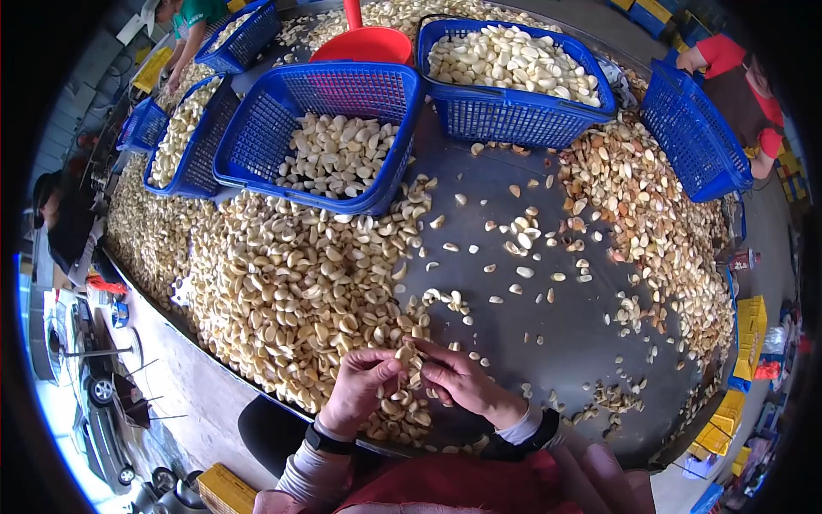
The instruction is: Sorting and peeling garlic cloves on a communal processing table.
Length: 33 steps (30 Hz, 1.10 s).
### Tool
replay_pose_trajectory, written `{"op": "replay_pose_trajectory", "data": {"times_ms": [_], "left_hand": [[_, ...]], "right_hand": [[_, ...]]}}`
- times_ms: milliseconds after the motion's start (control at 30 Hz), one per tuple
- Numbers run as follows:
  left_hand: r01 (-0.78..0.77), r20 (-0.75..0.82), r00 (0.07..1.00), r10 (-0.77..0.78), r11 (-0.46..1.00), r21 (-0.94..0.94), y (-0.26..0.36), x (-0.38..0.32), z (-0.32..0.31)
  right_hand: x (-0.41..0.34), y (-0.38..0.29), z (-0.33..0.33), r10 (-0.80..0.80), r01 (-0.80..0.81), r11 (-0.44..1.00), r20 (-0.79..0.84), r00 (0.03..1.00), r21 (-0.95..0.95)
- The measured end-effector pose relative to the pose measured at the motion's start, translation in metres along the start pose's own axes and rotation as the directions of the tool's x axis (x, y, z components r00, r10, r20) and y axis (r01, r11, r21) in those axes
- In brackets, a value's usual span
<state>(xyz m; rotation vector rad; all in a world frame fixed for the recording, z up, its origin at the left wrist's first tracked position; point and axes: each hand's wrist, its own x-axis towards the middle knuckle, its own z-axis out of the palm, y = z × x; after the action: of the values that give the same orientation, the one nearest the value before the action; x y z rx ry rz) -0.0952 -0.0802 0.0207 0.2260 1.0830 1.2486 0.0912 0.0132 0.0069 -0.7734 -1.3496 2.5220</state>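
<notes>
My left hand (363,387) pinches a pale garlic clove (403,355) between thumb and fingertips. Close beside it, my right hand (463,380) has curled fingers, and its index fingertip reaches the top of that clove. Whether a small tool sits inside the right hand is hidden. Both hands are above the near edge of a large heap of garlic cloves (282,276), which spreads to the left over a dark metal table (488,321). Some cloves lie directly under my fingers.
A partly filled blue basket (314,202) stands beyond the heap. Behind it are a red scoop (366,45) and a full blue basket (507,106). Darker cloves and scraps (648,212) line the right side, by a tilted blue basket (697,135). Other people stand around the table.
</notes>
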Motion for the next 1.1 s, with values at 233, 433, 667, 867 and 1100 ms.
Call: {"op": "replay_pose_trajectory", "data": {"times_ms": [233, 433, 667, 867, 1100], "left_hand": [[0.01, -0.228, 0.972, 0.059, 0.956, 0.292, 0.007, -0.007, 0.0], [0.036, -0.278, 0.958, 0.071, 0.933, 0.359, 0.011, -0.008, 0.015], [-0.101, -0.174, 0.947, 0.27, 0.764, 0.637, 0.071, 0.017, 0.024], [-0.148, 0.377, 0.293, 0.879, -0.348, 0.926, 0.213, 0.13, 0.036], [-0.372, 0.701, 0.22, 0.678, -0.607, 0.703, 0.115, 0.131, 0.031]], "right_hand": [[0.001, -0.004, 0.014, -0.319, 0.229, 0.648, 0.014, 0.948, -0.727], [0.004, -0.002, 0.01, -0.504, 0.312, 0.433, 0.059, 0.862, -0.846], [0.003, 0.007, -0.009, -0.001, 0.004, 0.992, -0.023, 1.0, 0.129], [0.008, 0.019, -0.007, 0.083, -0.085, 0.994, -0.041, 0.996, -0.061], [0.006, 0.054, -0.034, -0.216, 0.147, 0.933, -0.183, 0.959, -0.329]]}}
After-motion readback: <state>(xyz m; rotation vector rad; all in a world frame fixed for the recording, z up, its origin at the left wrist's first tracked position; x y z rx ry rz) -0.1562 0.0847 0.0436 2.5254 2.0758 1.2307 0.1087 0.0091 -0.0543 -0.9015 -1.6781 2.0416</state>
